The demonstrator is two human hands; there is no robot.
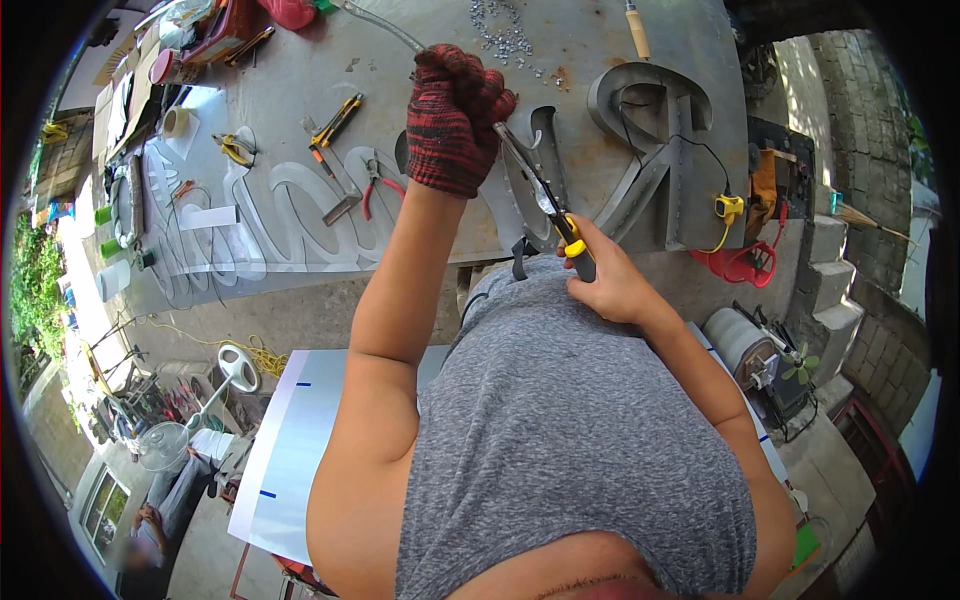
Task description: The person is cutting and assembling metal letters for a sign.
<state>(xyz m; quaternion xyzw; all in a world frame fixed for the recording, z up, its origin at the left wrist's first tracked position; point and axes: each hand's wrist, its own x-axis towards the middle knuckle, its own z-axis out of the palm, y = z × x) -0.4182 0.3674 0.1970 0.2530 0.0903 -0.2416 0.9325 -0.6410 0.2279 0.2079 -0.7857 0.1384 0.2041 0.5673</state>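
The left hand (pixel 452 120), in a red-and-black knit glove, is up at about twelve o'clock over the bench (pixel 300 90), its grip curled tight into a fist. Whether anything sits inside that fist cannot be told. The bare right hand (pixel 610 285), near the middle of the view at three o'clock from the left forearm, has its grip wrapped around the yellow-and-black handles of a pair of snips (pixel 545 200). The blades run up toward eleven o'clock, their tip right beside the gloved fist, by the edge of a curved metal letter (pixel 540 150). At two o'clock stands a bigger metal letter (pixel 650 120) with a black wire looping through it to a yellow plug (pixel 729 207) at the bench edge. Out at ten o'clock lie a yellow-handled tool (pixel 335 122), red-handled pliers (pixel 378 185) and a small pair of yellow pliers (pixel 236 149). A scatter of small screws (pixel 505 35) sits at twelve o'clock, a wooden handle (pixel 637 30) just beside them.
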